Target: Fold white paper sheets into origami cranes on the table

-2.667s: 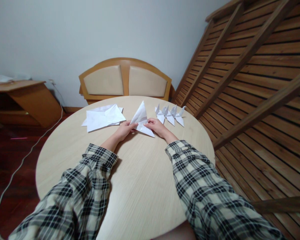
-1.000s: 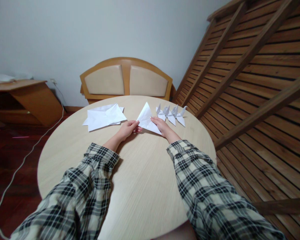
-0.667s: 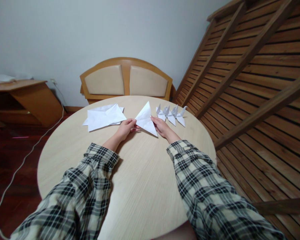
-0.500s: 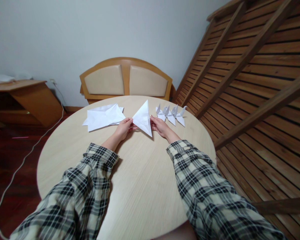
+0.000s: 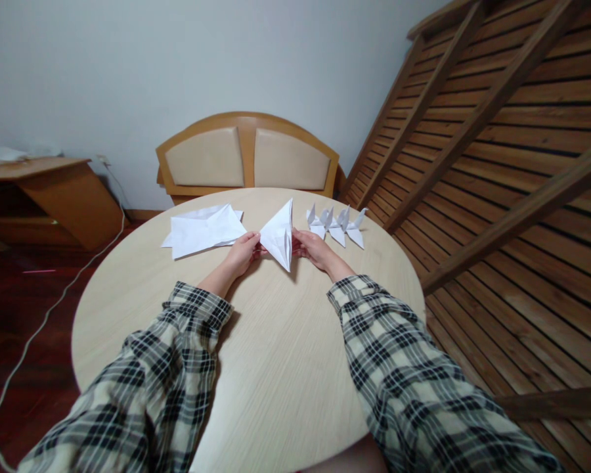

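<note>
A folded sheet of white paper (image 5: 277, 235) is held up between my hands, its layers parted along the right side. My left hand (image 5: 243, 253) pinches its left corner, thumb on top. My right hand (image 5: 315, 248) is closed at the right edge, with some fingertips hidden behind the paper. Right of it stand several white origami cranes (image 5: 345, 226) in a row. On the left lie flat sheets of white paper (image 5: 201, 233), overlapping one another.
The round wooden table (image 5: 276, 341) carries all the paper. Behind it is a padded headboard (image 5: 249, 154) against the wall. Slatted wood panels (image 5: 497, 164) lean at the right. At the left stand a wooden cabinet (image 5: 54, 197) and a white cable (image 5: 44, 322) on the floor.
The right edge of the folded paper has shifted slightly left and its layers have spread. My right hand has moved a little left with it. My left hand is nearly still.
</note>
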`<state>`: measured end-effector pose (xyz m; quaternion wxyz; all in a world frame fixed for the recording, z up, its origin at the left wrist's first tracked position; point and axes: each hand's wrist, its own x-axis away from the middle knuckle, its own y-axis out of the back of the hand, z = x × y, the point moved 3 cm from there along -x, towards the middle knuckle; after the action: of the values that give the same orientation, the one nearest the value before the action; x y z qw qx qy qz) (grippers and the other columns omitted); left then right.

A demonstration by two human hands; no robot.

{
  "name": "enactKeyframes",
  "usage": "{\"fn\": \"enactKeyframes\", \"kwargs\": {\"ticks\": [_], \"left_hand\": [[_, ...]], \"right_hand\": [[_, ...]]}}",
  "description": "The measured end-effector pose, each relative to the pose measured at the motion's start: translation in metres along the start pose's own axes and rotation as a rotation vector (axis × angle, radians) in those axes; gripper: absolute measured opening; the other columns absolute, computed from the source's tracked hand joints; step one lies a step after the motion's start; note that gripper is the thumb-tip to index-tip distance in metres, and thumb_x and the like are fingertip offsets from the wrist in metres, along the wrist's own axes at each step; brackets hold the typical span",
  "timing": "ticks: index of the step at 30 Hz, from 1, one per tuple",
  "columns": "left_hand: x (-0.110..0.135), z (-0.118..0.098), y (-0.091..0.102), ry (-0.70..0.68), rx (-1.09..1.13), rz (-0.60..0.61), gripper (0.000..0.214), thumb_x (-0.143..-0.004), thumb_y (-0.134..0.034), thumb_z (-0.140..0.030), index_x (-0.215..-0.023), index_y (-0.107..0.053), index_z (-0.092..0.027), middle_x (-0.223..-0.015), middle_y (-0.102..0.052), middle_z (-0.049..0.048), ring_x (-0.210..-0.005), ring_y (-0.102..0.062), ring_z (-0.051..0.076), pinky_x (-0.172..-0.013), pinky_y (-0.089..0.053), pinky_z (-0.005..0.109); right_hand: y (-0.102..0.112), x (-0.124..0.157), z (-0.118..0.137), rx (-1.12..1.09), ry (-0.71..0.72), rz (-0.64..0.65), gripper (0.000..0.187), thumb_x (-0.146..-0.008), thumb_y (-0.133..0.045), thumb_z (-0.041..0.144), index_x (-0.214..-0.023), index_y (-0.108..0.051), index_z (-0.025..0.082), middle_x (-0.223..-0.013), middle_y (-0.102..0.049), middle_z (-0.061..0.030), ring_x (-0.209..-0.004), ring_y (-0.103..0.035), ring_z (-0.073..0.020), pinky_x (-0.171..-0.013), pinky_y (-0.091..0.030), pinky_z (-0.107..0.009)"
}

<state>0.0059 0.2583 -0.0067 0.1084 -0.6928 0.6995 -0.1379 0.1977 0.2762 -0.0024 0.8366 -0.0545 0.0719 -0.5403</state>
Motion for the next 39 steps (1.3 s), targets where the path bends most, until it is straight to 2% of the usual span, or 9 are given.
{"fn": "enactKeyframes", "kwargs": {"ticks": [5,12,17,20,23,26,34,39], "left_hand": [[-0.001,0.001,0.001,-0.013,-0.007,0.007,0.023,-0.094,-0.057,-0.016,-0.071,-0.06,-0.016,-0.066,-0.061,0.0026,-0.057,-0.057,0.009,-0.06,-0.051,0.021],[0.002,-0.002,-0.001,-0.027,-0.007,0.0,0.023,-0.094,-0.056,-0.017,-0.072,-0.059,-0.016,-0.066,-0.06,0.0013,-0.055,-0.055,0.008,-0.057,-0.05,0.021],[0.001,-0.001,0.0,-0.046,-0.014,0.016,0.019,-0.091,-0.061,-0.02,-0.073,-0.06,-0.017,-0.066,-0.06,0.0016,-0.057,-0.056,0.009,-0.059,-0.051,0.021],[0.001,0.0,-0.001,-0.053,-0.028,0.025,0.018,-0.09,-0.063,-0.021,-0.073,-0.061,-0.017,-0.067,-0.062,0.0023,-0.056,-0.056,0.009,-0.057,-0.05,0.021],[0.001,-0.001,-0.002,-0.055,-0.037,0.034,0.018,-0.09,-0.062,-0.018,-0.072,-0.062,-0.016,-0.066,-0.061,0.0024,-0.053,-0.054,0.008,-0.053,-0.046,0.02],[0.001,-0.002,-0.002,-0.058,-0.051,0.04,0.017,-0.088,-0.061,-0.016,-0.071,-0.062,-0.016,-0.064,-0.06,0.0017,-0.05,-0.051,0.007,-0.049,-0.041,0.019],[0.0,0.0,0.001,-0.094,-0.1,0.043,0.012,-0.083,-0.067,-0.021,-0.073,-0.062,-0.016,-0.062,-0.056,-0.0012,-0.051,-0.048,0.008,-0.047,-0.035,0.019],[-0.002,0.002,0.004,-0.139,-0.14,0.02,0.008,-0.082,-0.068,-0.023,-0.087,-0.066,-0.017,-0.073,-0.061,0.0005,-0.059,-0.054,0.01,-0.052,-0.04,0.021]], "right_hand": [[0.0,0.001,0.002,0.0,-0.007,-0.01,0.043,-0.074,-0.076,0.058,-0.079,-0.065,0.017,-0.075,-0.067,-0.0039,-0.07,-0.059,-0.0146,-0.068,-0.05,-0.03],[0.001,0.001,0.001,-0.012,-0.018,-0.049,0.03,-0.078,-0.073,0.044,-0.074,-0.058,0.018,-0.071,-0.064,-0.0005,-0.065,-0.058,-0.0123,-0.066,-0.05,-0.027],[0.001,0.003,0.003,-0.022,0.001,-0.09,0.017,-0.081,-0.066,0.03,-0.087,-0.053,0.021,-0.074,-0.064,0.0029,-0.068,-0.061,-0.0126,-0.065,-0.05,-0.026],[-0.001,0.004,0.004,0.002,0.005,-0.088,0.022,-0.081,-0.064,0.025,-0.101,-0.055,0.023,-0.085,-0.068,0.0012,-0.073,-0.063,-0.0129,-0.067,-0.051,-0.027],[-0.001,0.001,0.003,0.043,0.009,-0.054,0.02,-0.082,-0.062,0.023,-0.102,-0.059,0.023,-0.096,-0.07,-0.0014,-0.078,-0.063,-0.0134,-0.067,-0.051,-0.026],[0.001,-0.003,-0.002,0.069,0.004,-0.039,0.014,-0.082,-0.062,0.023,-0.096,-0.062,0.022,-0.094,-0.071,-0.0033,-0.079,-0.063,-0.0148,-0.067,-0.052,-0.026],[0.0,-0.009,-0.013,0.153,-0.009,0.031,0.014,-0.08,-0.066,0.021,-0.094,-0.067,0.017,-0.094,-0.072,-0.0081,-0.074,-0.064,-0.0161,-0.074,-0.056,-0.034],[-0.007,-0.008,-0.014,0.222,-0.027,0.015,0.021,-0.078,-0.07,0.02,-0.099,-0.068,0.018,-0.092,-0.073,-0.0088,-0.083,-0.066,-0.0217,-0.081,-0.06,-0.042]]}}
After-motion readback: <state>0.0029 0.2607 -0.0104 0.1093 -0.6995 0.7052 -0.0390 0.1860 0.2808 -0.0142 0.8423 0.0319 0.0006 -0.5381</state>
